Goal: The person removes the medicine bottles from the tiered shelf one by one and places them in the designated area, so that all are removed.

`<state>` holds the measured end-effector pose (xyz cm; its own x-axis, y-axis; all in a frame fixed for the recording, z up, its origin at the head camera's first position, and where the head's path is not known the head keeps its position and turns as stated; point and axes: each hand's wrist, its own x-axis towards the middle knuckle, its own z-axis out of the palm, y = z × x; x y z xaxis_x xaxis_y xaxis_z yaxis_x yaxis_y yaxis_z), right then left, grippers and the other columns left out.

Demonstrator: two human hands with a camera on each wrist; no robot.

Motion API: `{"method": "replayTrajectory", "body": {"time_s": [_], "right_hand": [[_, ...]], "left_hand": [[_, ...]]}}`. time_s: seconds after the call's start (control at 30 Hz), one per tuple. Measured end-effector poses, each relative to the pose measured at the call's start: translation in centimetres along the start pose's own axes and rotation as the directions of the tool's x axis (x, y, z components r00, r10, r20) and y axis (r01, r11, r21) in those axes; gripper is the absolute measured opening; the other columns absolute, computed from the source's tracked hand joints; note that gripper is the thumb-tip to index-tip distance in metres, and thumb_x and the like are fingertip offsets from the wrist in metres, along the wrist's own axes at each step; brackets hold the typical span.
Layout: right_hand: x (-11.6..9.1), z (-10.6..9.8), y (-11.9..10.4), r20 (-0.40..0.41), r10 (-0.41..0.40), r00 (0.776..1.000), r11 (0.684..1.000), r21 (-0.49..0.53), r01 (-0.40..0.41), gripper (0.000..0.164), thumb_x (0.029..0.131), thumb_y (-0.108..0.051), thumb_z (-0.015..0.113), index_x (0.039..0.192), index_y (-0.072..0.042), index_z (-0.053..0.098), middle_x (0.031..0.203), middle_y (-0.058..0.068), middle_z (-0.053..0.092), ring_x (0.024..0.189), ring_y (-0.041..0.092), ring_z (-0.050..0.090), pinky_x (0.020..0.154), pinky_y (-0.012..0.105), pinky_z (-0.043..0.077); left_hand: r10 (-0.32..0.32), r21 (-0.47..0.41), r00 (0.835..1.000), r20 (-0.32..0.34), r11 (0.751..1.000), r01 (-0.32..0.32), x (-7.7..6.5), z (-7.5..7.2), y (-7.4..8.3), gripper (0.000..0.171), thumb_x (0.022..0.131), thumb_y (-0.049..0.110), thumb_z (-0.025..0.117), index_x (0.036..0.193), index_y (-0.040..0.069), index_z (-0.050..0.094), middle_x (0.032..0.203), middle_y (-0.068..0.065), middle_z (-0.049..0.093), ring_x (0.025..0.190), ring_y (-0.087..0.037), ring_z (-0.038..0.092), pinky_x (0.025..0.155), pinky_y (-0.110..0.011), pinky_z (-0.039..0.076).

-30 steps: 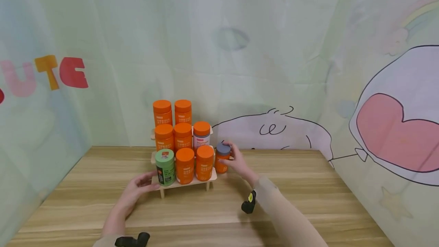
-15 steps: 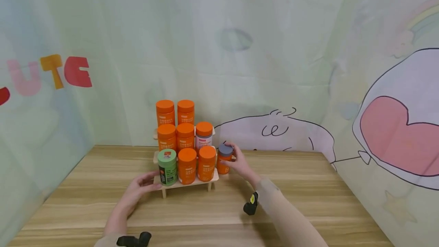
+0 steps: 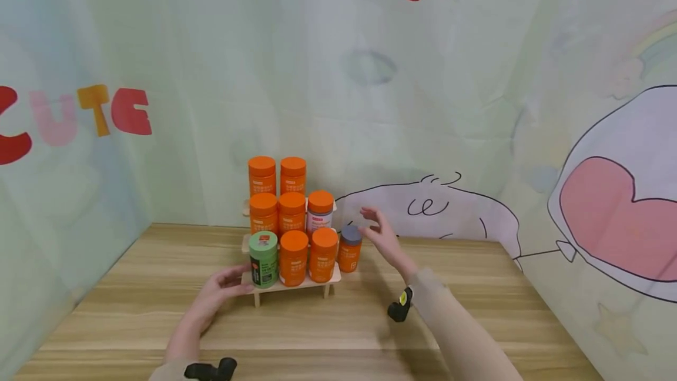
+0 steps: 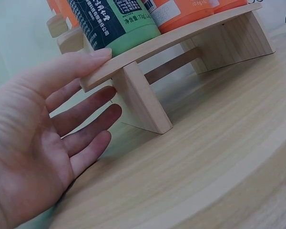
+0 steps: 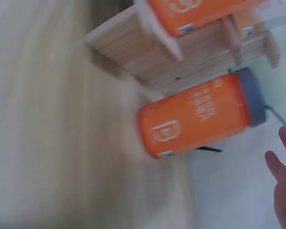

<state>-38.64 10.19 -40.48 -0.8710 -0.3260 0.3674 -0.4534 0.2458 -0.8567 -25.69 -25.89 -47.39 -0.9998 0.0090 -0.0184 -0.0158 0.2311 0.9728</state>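
- My right hand (image 3: pixel 385 237) is letting go of the jar (image 3: pixel 349 256), fingers spreading, empty.
- The jar is standing unaided, lower centre, beside the rack (image 4: pixel 145 100), so probably placed.
- My left hand (image 3: pixel 211 293) is pinching the rack's corner.

between the two hands a tiered rack (image 4: pixel 142 100) stands on the worktop (image 3: pixel 296 334). the left hand (image 3: pixel 208 298) is at its left end, thumb on top of the lowest shelf, other fingers below that. i see three jars along this shelf: one (image 3: pixel 264 266) beside the left hand, then two more (image 3: pixel 293 260) toward the right hand (image 3: pixel 383 237). behind and above them, three jars (image 3: pixel 291 216) line the middle tier, and two others (image 3: pixel 262 176) top the rack, farthest from the hands. a lone jar (image 3: pixel 349 254) stands on the worktop between rack and right hand, which hangs just above and right of it. a curtain (image 3: pixel 317 110) rises behind everything.
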Motion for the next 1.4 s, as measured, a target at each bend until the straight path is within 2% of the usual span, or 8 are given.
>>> {"method": "replayTrajectory", "body": {"time_s": [0.2,0.37,0.47,0.7,0.97,1.3,1.4], "right_hand": [[2.1,-0.9,-2.7,-0.004,-0.054,0.999,0.998,-0.031,0.054,0.052,0.093,-0.007,0.059,0.141,0.002,0.040,0.142,0.024,0.047,0.132,0.038,0.043,0.109,0.057,0.036],[3.8,-0.9,-5.4,0.021,-0.070,0.997,0.997,-0.035,0.070,0.057,0.094,-0.014,0.062,0.144,-0.002,0.038,0.145,0.016,0.046,0.133,0.032,0.044,0.109,0.052,0.038],[4.9,-0.3,-6.8,0.038,-0.079,0.996,0.997,-0.017,0.080,0.058,0.094,-0.014,0.063,0.145,-0.004,0.038,0.146,0.014,0.046,0.133,0.029,0.045,0.110,0.050,0.039],[7.3,1.8,-9.7,0.113,-0.114,0.987,0.993,0.023,0.112,0.062,0.093,-0.015,0.064,0.146,-0.003,0.034,0.149,0.018,0.041,0.132,0.030,0.045,0.110,0.050,0.039],[9.2,4.1,-11.1,0.189,-0.136,0.972,0.991,0.032,0.133,0.065,0.093,-0.016,0.066,0.148,-0.008,0.034,0.151,0.017,0.040,0.133,0.032,0.045,0.107,0.049,0.043],[10.9,5.4,-12.1,0.330,-0.058,0.942,0.997,-0.025,0.070,0.070,0.092,-0.023,0.067,0.152,-0.025,0.031,0.158,0.007,0.031,0.136,0.029,0.040,0.107,0.049,0.042],[11.3,5.8,-12.3,0.351,-0.058,0.934,0.996,-0.040,0.077,0.068,0.092,-0.022,0.067,0.151,-0.024,0.033,0.157,0.007,0.032,0.137,0.029,0.039,0.108,0.047,0.042]], "left_hand": [[-0.003,0.006,1.000,0.008,1.000,0.003,0.1,0.1,-0.1,0.066,0.089,0.020,0.069,0.143,-0.007,0.041,0.149,-0.028,0.040,0.134,-0.042,0.040,0.110,-0.053,0.034],[-0.023,-0.005,1.000,0.000,1.000,0.023,0.0,0.0,0.0,0.067,0.088,0.020,0.070,0.143,-0.006,0.042,0.149,-0.028,0.040,0.135,-0.041,0.040,0.112,-0.053,0.032],[-0.027,-0.004,1.000,0.001,1.000,0.027,-0.1,-0.1,0.1,0.068,0.088,0.021,0.071,0.143,-0.006,0.042,0.149,-0.028,0.040,0.134,-0.041,0.040,0.112,-0.054,0.032],[-0.026,-0.010,1.000,0.006,1.000,0.026,-0.3,-0.1,0.2,0.068,0.088,0.020,0.070,0.143,-0.007,0.041,0.150,-0.028,0.039,0.136,-0.043,0.038,0.113,-0.057,0.029],[-0.026,-0.010,1.000,0.009,1.000,0.026,0.1,0.0,0.0,0.067,0.087,0.020,0.072,0.142,-0.006,0.043,0.149,-0.028,0.040,0.136,-0.044,0.038,0.113,-0.058,0.030],[-0.018,-0.014,1.000,0.011,1.000,0.019,0.1,0.1,0.1,0.066,0.086,0.018,0.072,0.140,-0.007,0.045,0.149,-0.028,0.041,0.136,-0.044,0.039,0.113,-0.057,0.030],[-0.023,-0.011,1.000,0.012,1.000,0.023,0.2,-0.1,0.1,0.067,0.086,0.019,0.072,0.141,-0.006,0.044,0.149,-0.028,0.040,0.136,-0.044,0.039,0.113,-0.058,0.030]]}}
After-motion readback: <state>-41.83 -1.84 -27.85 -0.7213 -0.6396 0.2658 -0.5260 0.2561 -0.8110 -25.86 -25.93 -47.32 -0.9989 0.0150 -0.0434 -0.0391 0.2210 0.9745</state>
